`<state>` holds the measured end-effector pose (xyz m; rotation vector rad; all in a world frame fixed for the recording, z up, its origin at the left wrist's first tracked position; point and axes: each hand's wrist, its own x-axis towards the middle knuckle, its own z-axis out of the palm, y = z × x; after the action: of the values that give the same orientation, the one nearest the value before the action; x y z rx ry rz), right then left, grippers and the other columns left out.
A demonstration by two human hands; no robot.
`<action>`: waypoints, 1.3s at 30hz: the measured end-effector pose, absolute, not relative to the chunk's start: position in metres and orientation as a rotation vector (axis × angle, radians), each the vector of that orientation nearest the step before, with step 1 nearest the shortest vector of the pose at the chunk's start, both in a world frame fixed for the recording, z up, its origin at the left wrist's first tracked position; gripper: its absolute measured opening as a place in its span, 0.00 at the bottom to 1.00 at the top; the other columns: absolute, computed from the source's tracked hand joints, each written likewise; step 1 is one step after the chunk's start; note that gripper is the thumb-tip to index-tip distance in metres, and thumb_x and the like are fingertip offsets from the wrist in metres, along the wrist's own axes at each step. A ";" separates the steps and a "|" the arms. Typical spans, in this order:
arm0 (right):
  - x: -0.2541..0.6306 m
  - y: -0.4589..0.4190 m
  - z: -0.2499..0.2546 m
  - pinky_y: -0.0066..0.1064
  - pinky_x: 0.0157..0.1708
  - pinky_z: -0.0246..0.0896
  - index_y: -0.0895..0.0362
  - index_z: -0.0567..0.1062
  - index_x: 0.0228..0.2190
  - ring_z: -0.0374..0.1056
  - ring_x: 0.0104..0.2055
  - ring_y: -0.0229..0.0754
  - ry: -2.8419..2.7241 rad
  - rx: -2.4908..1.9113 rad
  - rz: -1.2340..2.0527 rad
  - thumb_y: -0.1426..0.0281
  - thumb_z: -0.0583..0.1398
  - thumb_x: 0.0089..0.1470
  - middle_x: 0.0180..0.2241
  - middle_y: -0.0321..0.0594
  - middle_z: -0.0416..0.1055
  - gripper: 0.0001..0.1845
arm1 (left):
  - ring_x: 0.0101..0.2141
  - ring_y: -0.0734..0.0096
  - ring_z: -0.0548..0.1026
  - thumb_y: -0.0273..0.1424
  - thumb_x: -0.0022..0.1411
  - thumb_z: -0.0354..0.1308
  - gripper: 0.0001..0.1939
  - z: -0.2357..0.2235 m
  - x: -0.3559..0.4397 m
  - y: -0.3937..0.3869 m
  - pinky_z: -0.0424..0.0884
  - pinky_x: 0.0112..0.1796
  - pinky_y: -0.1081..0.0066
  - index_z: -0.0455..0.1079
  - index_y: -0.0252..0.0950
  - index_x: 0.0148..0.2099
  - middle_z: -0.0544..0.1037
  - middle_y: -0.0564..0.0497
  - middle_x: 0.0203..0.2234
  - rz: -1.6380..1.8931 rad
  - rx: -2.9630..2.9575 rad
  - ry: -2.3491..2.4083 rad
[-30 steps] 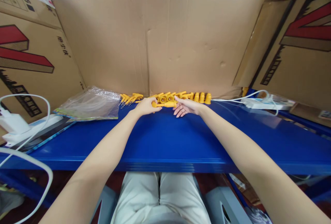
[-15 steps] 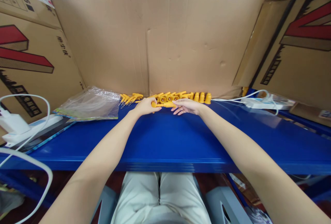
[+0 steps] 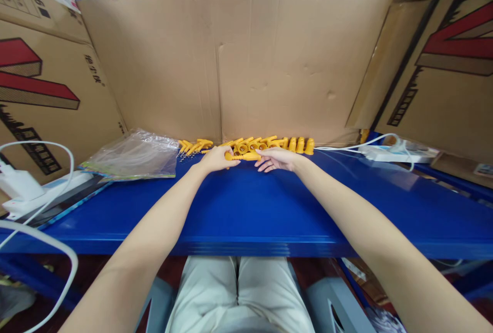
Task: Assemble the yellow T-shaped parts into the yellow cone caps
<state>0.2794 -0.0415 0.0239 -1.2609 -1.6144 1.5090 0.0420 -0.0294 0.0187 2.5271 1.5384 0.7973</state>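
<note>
Between my two hands, a yellow plastic corkscrew [image 3: 249, 157] lies roughly level, just above or on the blue shelf; I cannot tell which. My left hand [image 3: 214, 158] is closed on its left end. At the other end, the thumb and finger of my right hand [image 3: 276, 159] pinch it, while the remaining fingers hang loose. Behind it runs a row of yellow plastic pieces [image 3: 253, 146], some with round open ends facing me. Several yellow handles with metal spirals [image 3: 195, 145] lie left of my left hand. Upright yellow sleeves [image 3: 300, 145] stand beyond my right hand.
A clear plastic bag [image 3: 134, 156] lies on the blue shelf [image 3: 254, 204] at the left. White power strips with cables sit at the far left [image 3: 50, 192] and right [image 3: 400, 153]. A cardboard panel [image 3: 239, 66] rises behind, with printed boxes on both sides.
</note>
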 end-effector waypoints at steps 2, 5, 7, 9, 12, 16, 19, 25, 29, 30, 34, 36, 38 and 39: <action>0.279 -0.040 0.024 0.27 0.31 0.67 0.60 0.74 0.31 0.72 0.32 0.38 -1.619 -1.267 1.513 0.58 0.55 0.62 0.36 0.46 0.76 0.19 | 0.26 0.70 0.71 0.48 0.49 0.61 0.19 0.019 0.042 -0.030 0.60 0.28 0.72 0.69 0.38 0.35 0.73 0.56 0.20 0.792 2.527 1.544; 0.279 -0.039 0.023 0.26 0.31 0.67 0.60 0.74 0.29 0.72 0.31 0.37 -1.627 -1.281 1.511 0.56 0.55 0.62 0.36 0.45 0.76 0.20 | 0.25 0.70 0.71 0.48 0.49 0.61 0.19 0.019 0.042 -0.030 0.60 0.28 0.72 0.69 0.38 0.35 0.72 0.56 0.19 0.773 2.521 1.553; 0.279 -0.039 0.023 0.26 0.31 0.68 0.59 0.74 0.29 0.72 0.31 0.37 -1.626 -1.285 1.511 0.56 0.55 0.62 0.35 0.45 0.76 0.20 | 0.25 0.69 0.71 0.48 0.49 0.61 0.19 0.019 0.042 -0.030 0.61 0.29 0.72 0.69 0.38 0.35 0.72 0.57 0.19 0.770 2.518 1.551; 0.280 -0.040 0.023 0.26 0.30 0.68 0.59 0.74 0.30 0.73 0.31 0.37 -1.625 -1.279 1.508 0.56 0.55 0.62 0.34 0.44 0.77 0.20 | 0.26 0.69 0.71 0.48 0.49 0.61 0.19 0.018 0.042 -0.029 0.61 0.29 0.72 0.69 0.38 0.35 0.72 0.57 0.19 0.775 2.516 1.551; 0.280 -0.039 0.023 0.25 0.28 0.68 0.59 0.74 0.30 0.73 0.30 0.37 -1.617 -1.267 1.507 0.56 0.55 0.61 0.34 0.44 0.77 0.19 | 0.26 0.69 0.72 0.47 0.49 0.61 0.18 0.017 0.041 -0.027 0.61 0.29 0.72 0.69 0.38 0.34 0.73 0.56 0.19 0.789 2.528 1.537; 0.280 -0.036 0.021 0.25 0.27 0.68 0.59 0.73 0.30 0.73 0.29 0.37 -1.594 -1.268 1.531 0.55 0.57 0.60 0.33 0.45 0.77 0.19 | 0.27 0.68 0.72 0.47 0.49 0.61 0.18 0.016 0.041 -0.026 0.61 0.29 0.71 0.69 0.38 0.34 0.74 0.55 0.20 0.786 2.550 1.531; 0.279 -0.034 0.021 0.24 0.27 0.68 0.59 0.73 0.30 0.73 0.29 0.37 -1.567 -1.271 1.553 0.55 0.57 0.60 0.30 0.44 0.77 0.19 | 0.27 0.67 0.72 0.47 0.49 0.62 0.18 0.017 0.041 -0.026 0.61 0.30 0.71 0.69 0.38 0.34 0.74 0.54 0.21 0.762 2.550 1.542; 0.274 -0.037 0.024 0.27 0.29 0.69 0.58 0.72 0.30 0.72 0.27 0.37 -1.455 -1.283 1.545 0.59 0.58 0.60 0.28 0.41 0.76 0.15 | 0.28 0.67 0.71 0.48 0.49 0.62 0.21 0.017 0.041 -0.025 0.61 0.29 0.71 0.71 0.36 0.36 0.73 0.53 0.23 0.725 2.554 1.572; 0.272 -0.039 0.027 0.26 0.30 0.69 0.58 0.73 0.31 0.71 0.26 0.35 -1.423 -1.215 1.477 0.62 0.59 0.59 0.28 0.40 0.75 0.11 | 0.28 0.68 0.71 0.48 0.49 0.62 0.28 0.015 0.040 -0.025 0.63 0.31 0.71 0.69 0.36 0.48 0.73 0.54 0.25 0.783 2.536 1.501; 0.273 -0.039 0.028 0.27 0.32 0.69 0.57 0.73 0.31 0.70 0.26 0.35 -1.416 -1.190 1.452 0.62 0.60 0.58 0.29 0.40 0.75 0.11 | 0.29 0.68 0.72 0.48 0.49 0.62 0.32 0.015 0.040 -0.025 0.64 0.32 0.71 0.66 0.36 0.53 0.73 0.54 0.26 0.832 2.522 1.474; 0.279 -0.036 0.041 0.30 0.34 0.70 0.57 0.71 0.34 0.71 0.28 0.37 -1.325 -1.134 1.309 0.63 0.60 0.58 0.33 0.44 0.75 0.09 | 0.32 0.67 0.74 0.48 0.54 0.59 0.37 0.015 0.040 -0.026 0.67 0.35 0.70 0.57 0.36 0.62 0.77 0.51 0.31 1.003 2.450 1.480; 0.282 -0.031 0.048 0.30 0.33 0.69 0.56 0.69 0.36 0.72 0.30 0.39 -1.284 -1.119 1.166 0.62 0.60 0.57 0.34 0.44 0.75 0.10 | 0.32 0.67 0.74 0.47 0.57 0.55 0.28 0.015 0.040 -0.025 0.67 0.35 0.70 0.65 0.36 0.55 0.77 0.50 0.31 0.998 2.437 1.562; 0.284 -0.024 0.054 0.29 0.32 0.69 0.54 0.68 0.39 0.72 0.32 0.39 -1.290 -1.089 0.977 0.61 0.60 0.56 0.37 0.44 0.74 0.12 | 0.30 0.67 0.74 0.43 0.59 0.53 0.18 0.014 0.038 -0.022 0.66 0.33 0.70 0.72 0.36 0.44 0.78 0.49 0.29 0.898 2.465 1.635; 0.283 -0.020 0.056 0.29 0.32 0.69 0.54 0.67 0.41 0.72 0.33 0.39 -1.316 -1.073 0.875 0.61 0.60 0.56 0.39 0.43 0.74 0.14 | 0.29 0.66 0.74 0.41 0.59 0.53 0.15 0.013 0.038 -0.021 0.66 0.33 0.70 0.74 0.36 0.39 0.78 0.49 0.28 0.823 2.492 1.649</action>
<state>0.2831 -0.0204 0.0557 -1.0728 -1.3159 0.8748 0.0376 -0.0211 0.0128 2.4922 1.6493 0.8232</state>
